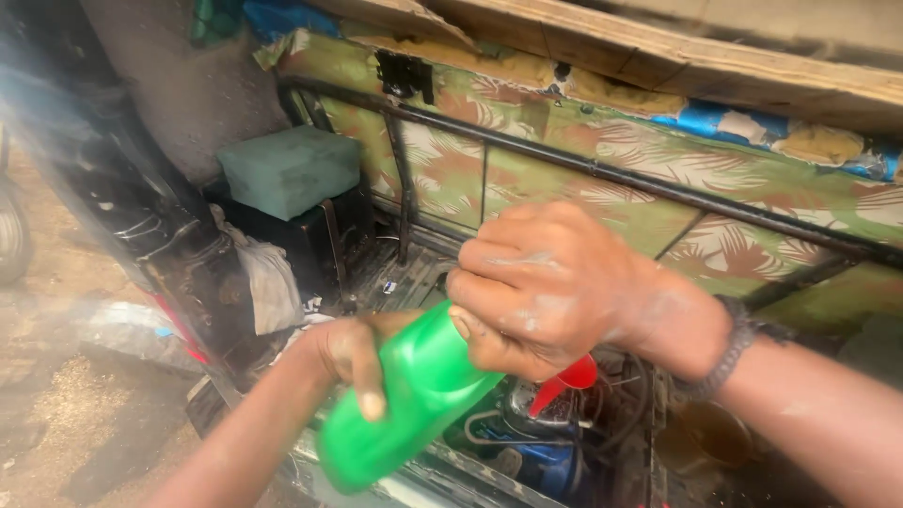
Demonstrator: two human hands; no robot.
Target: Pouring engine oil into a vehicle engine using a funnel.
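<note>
— What's closest to the camera?

— A green plastic bottle [414,395], tilted, its base low toward the viewer and its neck up toward the middle of the view. The left hand [353,362] holds it round the body, fingers [370,388] wrapped on the green plastic, thumb lying across the front.

— And the other hand?

— The right hand [546,287] sits over the top end of the bottle, its fingers [489,301] curled tightly together around the neck, so the cap itself is hidden. A dark braided band [729,348] circles that wrist.

— Anything under the hands?

— Just below the right hand, a red funnel [564,381] pokes out, slanting down toward dark machinery with hoses and a blue part [550,466]. Whether the funnel touches the bottle, I can't tell.

— Further back?

— A black metal bar [602,174] runs across a panel covered in leaf-patterned cloth [564,141], green and rust. To the left stands a green foam cushion [287,169] on a dark frame, with pale rags [268,282] beside it. Above the cloth, rough wooden boards [658,56]. Far left, sandy ground [66,414].
</note>
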